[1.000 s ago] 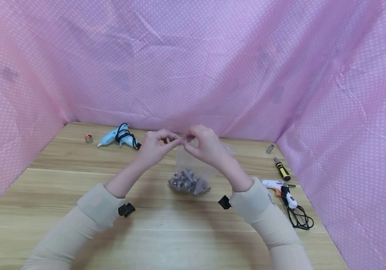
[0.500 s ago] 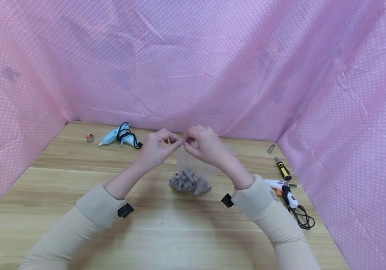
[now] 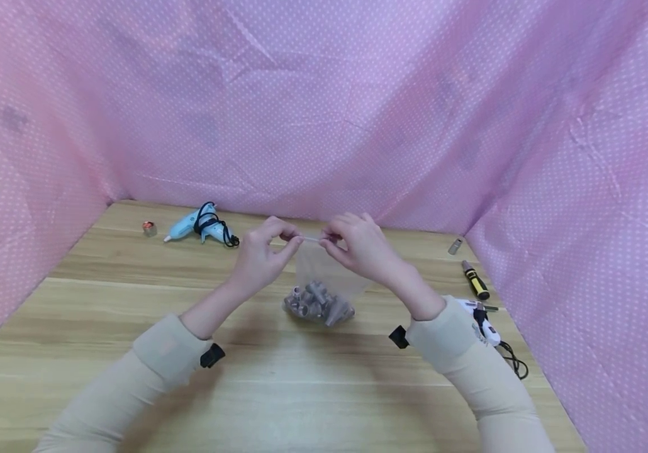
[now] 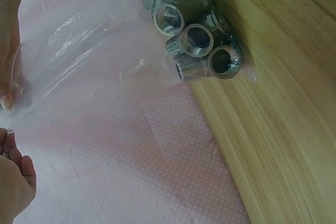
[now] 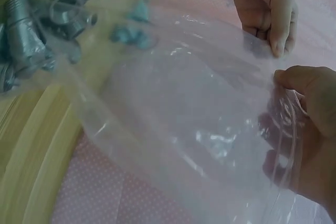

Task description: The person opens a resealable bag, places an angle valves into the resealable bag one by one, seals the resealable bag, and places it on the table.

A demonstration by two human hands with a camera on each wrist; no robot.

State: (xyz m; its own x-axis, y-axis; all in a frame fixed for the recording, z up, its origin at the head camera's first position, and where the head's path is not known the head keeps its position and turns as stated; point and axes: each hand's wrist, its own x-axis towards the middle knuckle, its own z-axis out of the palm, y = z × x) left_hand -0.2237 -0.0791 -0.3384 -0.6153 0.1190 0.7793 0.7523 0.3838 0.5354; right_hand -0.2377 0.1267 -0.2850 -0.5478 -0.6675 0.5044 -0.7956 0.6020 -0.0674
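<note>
A clear zip bag (image 3: 326,267) hangs between both hands, its lower end on the wooden table. Inside its bottom lie several threaded metal pipe fittings (image 3: 318,303), whose round openings show closely in the left wrist view. The left hand (image 3: 262,255) pinches the bag's top edge between thumb and fingers at its left end. A short way to the right, the right hand (image 3: 360,250) pinches the same edge. In the right wrist view the right hand's fingers show through the clear plastic (image 5: 205,124). A short stretch of the edge shows between the two hands.
A blue glue gun (image 3: 188,224) with a black cord and a small metal piece (image 3: 149,228) lie back left. Along the right side are a metal piece (image 3: 455,246), a yellow-black screwdriver (image 3: 475,280) and a white glue gun (image 3: 489,330). Pink dotted cloth (image 3: 324,126) surrounds the table (image 3: 267,402).
The right hand has slid to the right along the bag's top edge, away from the left hand. The left hand and the fittings have stayed nearly in place.
</note>
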